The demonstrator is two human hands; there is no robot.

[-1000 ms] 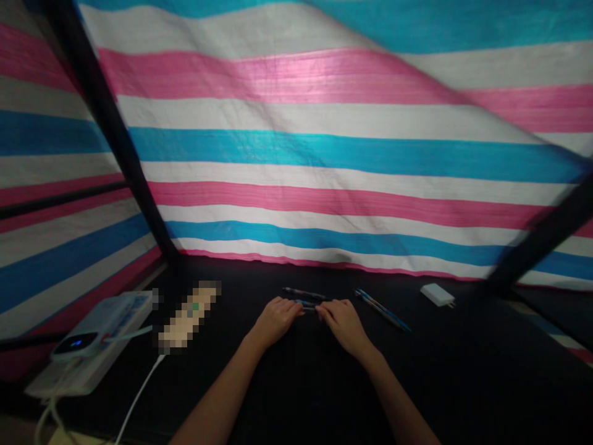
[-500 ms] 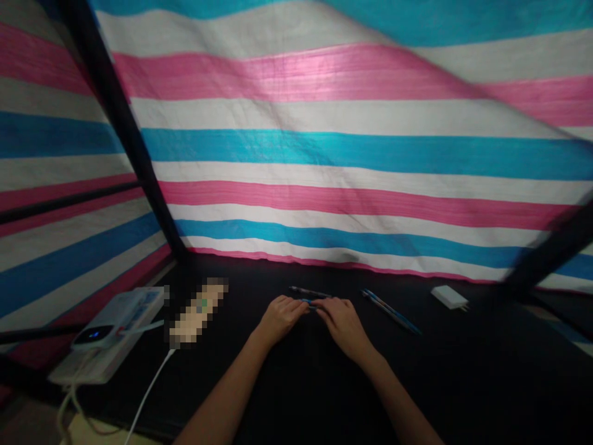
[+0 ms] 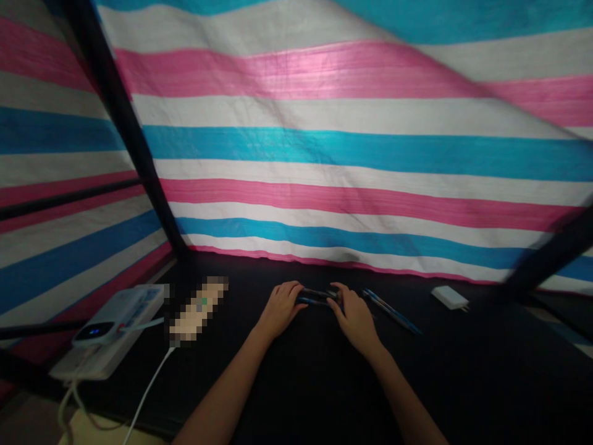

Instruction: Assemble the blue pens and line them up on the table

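Note:
Two pens lie side by side between my hands, just above or on the black tabletop: a dark pen [image 3: 317, 292] at the back and a blue pen [image 3: 311, 301] in front. My left hand [image 3: 279, 307] has its fingers and thumb closed about their left ends. At the right ends, the thumb and forefinger of my right hand [image 3: 354, 316] bracket the pens from front and back. The tips of both pens are partly hidden by my fingers. Right of my right hand lies a pair of blue pens [image 3: 391, 312], set slantwise and close together.
A white charger plug [image 3: 449, 297] sits at the right. On the left are a blurred-out phone-like object [image 3: 198, 310] with a white cable [image 3: 151, 386], and a power bank [image 3: 95, 334] on a white box [image 3: 83, 369]. Striped sheeting [image 3: 324, 148] and dark posts [image 3: 118, 111] enclose the table.
My hands have moved apart from each other along the pens. The dark pen, which lay behind my fingers, is now between my hands beside the blue one.

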